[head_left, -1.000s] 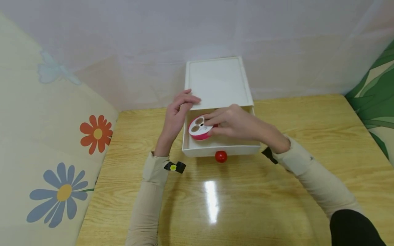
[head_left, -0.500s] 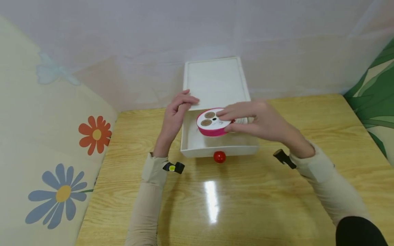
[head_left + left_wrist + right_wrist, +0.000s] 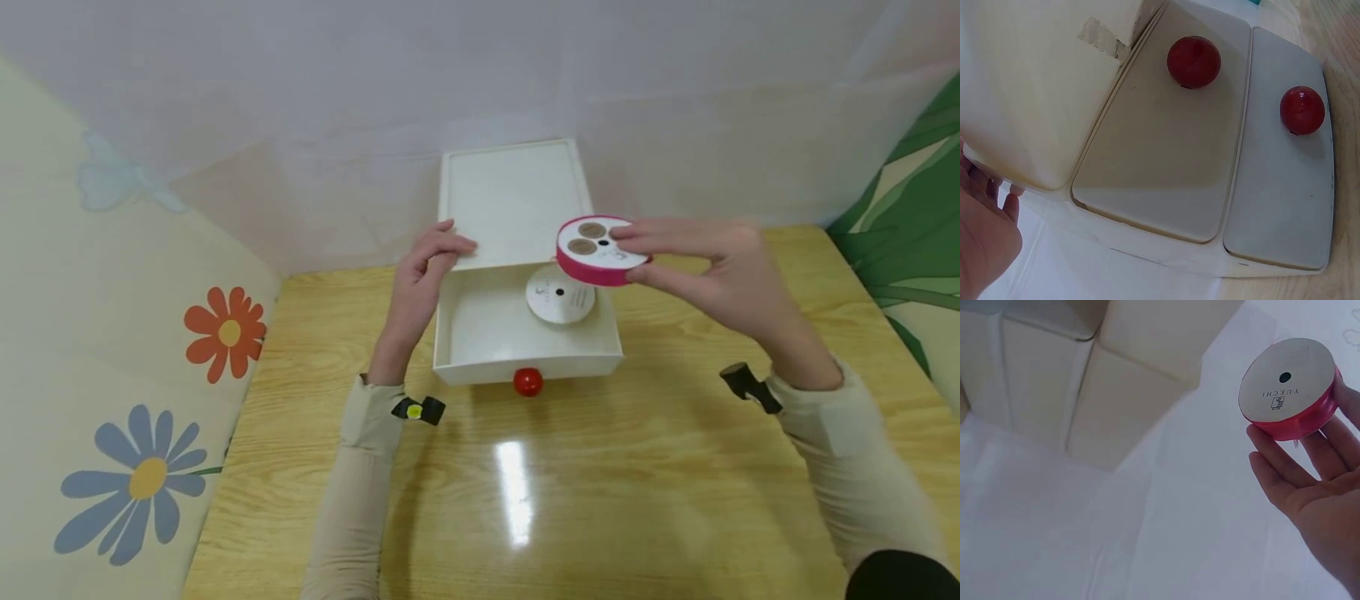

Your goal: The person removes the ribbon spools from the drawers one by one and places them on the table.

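Note:
Pinched between the thumb and fingers of my right hand [image 3: 723, 267] is a spool of pink ribbon [image 3: 592, 271], raised above the right side of an open white drawer [image 3: 480, 329]. Its printed white face and pink ribbon edge show in the right wrist view [image 3: 1288, 394]. A second spool [image 3: 558, 304], white on its visible face, lies inside the drawer at the back right. My left hand [image 3: 420, 283] rests its fingers on the front left edge of the white drawer cabinet [image 3: 517, 200]. A red round knob [image 3: 528, 382] sits on the drawer front.
Below the pulled-out drawer, two shut drawer fronts [image 3: 1160, 144] with red knobs [image 3: 1194, 61] show in the left wrist view. The cabinet stands on a wood-grain table [image 3: 622, 483], against a pale cloth backdrop [image 3: 337, 125]. A flower-printed panel [image 3: 45, 333] borders the left side.
My right hand has lifted the pink ribbon spool out of the drawer and carried it up and right. The white spool has come into view. My left hand keeps its place on the cabinet.

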Demonstrator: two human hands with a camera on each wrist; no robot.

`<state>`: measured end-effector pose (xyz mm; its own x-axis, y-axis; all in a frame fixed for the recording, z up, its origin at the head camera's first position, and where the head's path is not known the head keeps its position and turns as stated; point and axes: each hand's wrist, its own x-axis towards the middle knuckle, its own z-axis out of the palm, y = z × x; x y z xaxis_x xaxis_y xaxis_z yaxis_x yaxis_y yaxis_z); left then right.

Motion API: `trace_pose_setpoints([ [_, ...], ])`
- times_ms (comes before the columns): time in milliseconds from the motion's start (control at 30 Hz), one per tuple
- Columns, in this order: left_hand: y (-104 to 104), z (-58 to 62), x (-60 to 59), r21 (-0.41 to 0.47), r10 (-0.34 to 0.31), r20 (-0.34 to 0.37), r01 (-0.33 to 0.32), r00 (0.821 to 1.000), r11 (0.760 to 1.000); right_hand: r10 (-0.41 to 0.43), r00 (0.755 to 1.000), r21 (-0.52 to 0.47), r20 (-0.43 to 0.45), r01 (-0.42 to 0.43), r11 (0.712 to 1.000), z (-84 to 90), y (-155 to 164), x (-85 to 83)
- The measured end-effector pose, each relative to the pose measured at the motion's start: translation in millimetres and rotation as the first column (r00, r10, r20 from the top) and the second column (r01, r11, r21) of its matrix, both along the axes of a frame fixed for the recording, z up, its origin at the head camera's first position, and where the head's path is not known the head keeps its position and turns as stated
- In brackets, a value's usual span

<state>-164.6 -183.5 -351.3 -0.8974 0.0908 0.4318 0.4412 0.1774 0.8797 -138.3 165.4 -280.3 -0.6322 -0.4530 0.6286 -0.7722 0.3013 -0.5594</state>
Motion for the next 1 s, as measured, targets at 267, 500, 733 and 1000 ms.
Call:
trace_pose_setpoints([
  [267,-2.1,-2.1,-2.1,0.002,0.009,-0.001,-0.009,1.0,1.0,-0.097,0.995,-0.025,-0.029,0.096,0.995,-11.6,29.5,-4.0],
  [500,-3.1,-2.1,-2.6,-0.004,0.011,-0.01,-0.011,1.0,1.0,-0.288,0.958,-0.014,0.009,0.288,0.958,-27.3,46.6,-6.3],
  [733,-2.7,-1.8,-2.7,-0.005,0.015,-0.014,-0.015,1.0,1.0,-0.358,0.932,-0.04,0.056,0.36,0.932,-48.5,62.7,-13.8],
  [1000,-2.3,-2.0,-2.9,0.006,0.011,-0.026,-0.011,1.0,1.0,-0.444,0.884,0.007,0.149,0.448,0.894,-64.8,73.1,-16.2],
])
